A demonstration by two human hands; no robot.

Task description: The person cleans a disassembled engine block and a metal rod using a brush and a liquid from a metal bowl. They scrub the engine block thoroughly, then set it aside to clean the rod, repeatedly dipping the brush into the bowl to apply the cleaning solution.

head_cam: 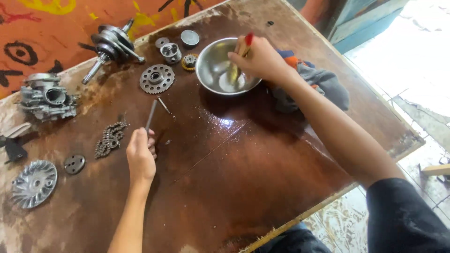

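My left hand (140, 157) is closed around a thin grey metal rod (151, 115) that sticks up and away from the fist over the wet brown table (243, 159). My right hand (258, 58) holds a red-handled brush (240, 58) with its bristles down inside a shiny steel bowl (211, 65) that holds a little liquid. A small pin (163, 105) lies just right of the rod. A large toothed gear (157, 78) sits between the rod and the bowl.
Engine parts lie about: a crankshaft (111, 44), a carburettor body (46, 99), a coiled chain (110, 137), a finned pulley disc (33, 183), a small disc (74, 164), several small gears and round pieces (171, 52). A crumpled rag (318, 82) lies right of the bowl.
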